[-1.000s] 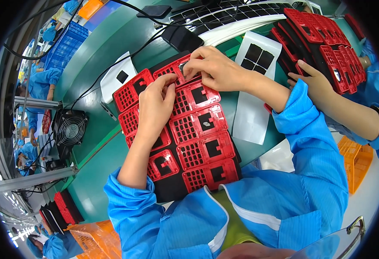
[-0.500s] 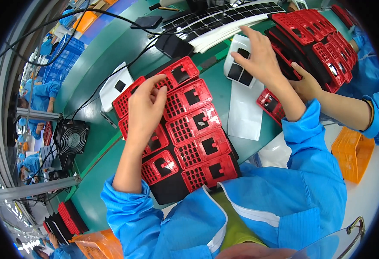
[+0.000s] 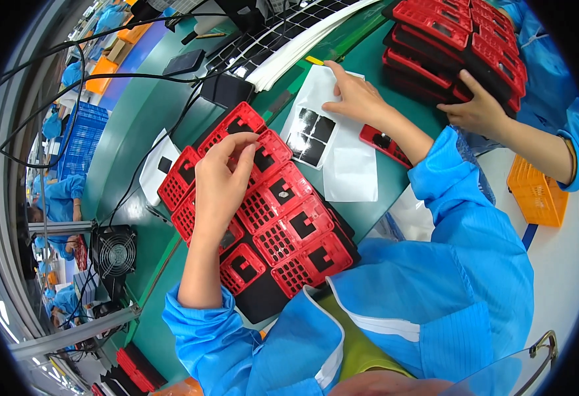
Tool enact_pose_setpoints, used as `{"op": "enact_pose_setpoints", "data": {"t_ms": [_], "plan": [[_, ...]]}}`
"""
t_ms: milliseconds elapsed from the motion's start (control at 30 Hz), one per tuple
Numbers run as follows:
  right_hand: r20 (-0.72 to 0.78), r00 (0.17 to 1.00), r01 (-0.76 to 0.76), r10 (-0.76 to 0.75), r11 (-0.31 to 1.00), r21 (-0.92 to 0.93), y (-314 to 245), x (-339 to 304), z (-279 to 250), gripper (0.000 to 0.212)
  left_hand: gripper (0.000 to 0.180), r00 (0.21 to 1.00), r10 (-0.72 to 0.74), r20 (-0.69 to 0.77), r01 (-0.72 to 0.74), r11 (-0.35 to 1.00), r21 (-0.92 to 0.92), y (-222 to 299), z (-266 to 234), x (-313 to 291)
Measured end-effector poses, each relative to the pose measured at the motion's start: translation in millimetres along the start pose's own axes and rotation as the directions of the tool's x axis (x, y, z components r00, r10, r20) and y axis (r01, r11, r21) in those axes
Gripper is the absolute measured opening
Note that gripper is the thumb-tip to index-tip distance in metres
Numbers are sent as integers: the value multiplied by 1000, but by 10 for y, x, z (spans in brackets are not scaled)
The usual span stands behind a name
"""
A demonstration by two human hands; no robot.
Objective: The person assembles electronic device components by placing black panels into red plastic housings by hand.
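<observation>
Several red plastic housings (image 3: 281, 191) with grid holes and black square patches lie in rows on a black tray (image 3: 261, 300). My left hand (image 3: 222, 178) is over these housings, thumb and forefinger brought together in a pinch; whatever is between the fingertips is too small to make out. To the right, a white backing sheet (image 3: 314, 99) carries several shiny black square pieces (image 3: 311, 136). My right hand (image 3: 359, 99) is at that sheet's right edge, its thumb and forefinger apart. One loose red housing (image 3: 383, 144) lies beneath my right forearm.
At the right, a co-worker's hand (image 3: 477, 109) touches stacked trays of red housings (image 3: 451, 49). Another white sheet (image 3: 351, 173) lies on the green table (image 3: 385, 191). Black cables (image 3: 194, 99) cross at the left, near a fan (image 3: 114, 254). An orange crate (image 3: 537, 191) stands on the floor.
The whole view has shifted. My right hand's fingers have drawn closer together beside the sheet of black squares. The co-worker's stack is farther from my tray; my left hand keeps its pinch.
</observation>
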State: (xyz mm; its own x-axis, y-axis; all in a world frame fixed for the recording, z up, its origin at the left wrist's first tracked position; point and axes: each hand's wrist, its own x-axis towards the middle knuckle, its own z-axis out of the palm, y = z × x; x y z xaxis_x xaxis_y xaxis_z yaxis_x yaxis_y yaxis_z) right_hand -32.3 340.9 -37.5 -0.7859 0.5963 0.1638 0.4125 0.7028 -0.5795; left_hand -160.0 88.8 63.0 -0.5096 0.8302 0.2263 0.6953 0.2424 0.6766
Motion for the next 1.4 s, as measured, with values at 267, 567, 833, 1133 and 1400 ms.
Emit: {"op": "enact_pose_setpoints", "data": {"t_ms": [267, 567, 833, 1133, 1400], "plan": [[-54, 981, -193, 186, 963, -189, 146, -15, -230, 88, 17, 998, 53, 26, -53, 998, -21, -14, 88, 91], [-221, 904, 400, -365, 542, 739, -358, 189, -492, 57, 46, 992, 112, -63, -119, 987, -109, -3, 206, 414], [-221, 970, 244, -104, 463, 852, -513, -175, -646, 74, 28, 996, -88, 32, 92, 859, -503, 12, 255, 581], [195, 946, -107, -258, 320, 941, -488, -449, -375, 31, 29, 949, -108, 295, 314, 332, -889, 80, 353, 563], [196, 955, -129, -224, 282, 951, -557, -370, -313, 32, 25, 939, -56, 339, 343, 208, -916, -4, 312, 465]]}}
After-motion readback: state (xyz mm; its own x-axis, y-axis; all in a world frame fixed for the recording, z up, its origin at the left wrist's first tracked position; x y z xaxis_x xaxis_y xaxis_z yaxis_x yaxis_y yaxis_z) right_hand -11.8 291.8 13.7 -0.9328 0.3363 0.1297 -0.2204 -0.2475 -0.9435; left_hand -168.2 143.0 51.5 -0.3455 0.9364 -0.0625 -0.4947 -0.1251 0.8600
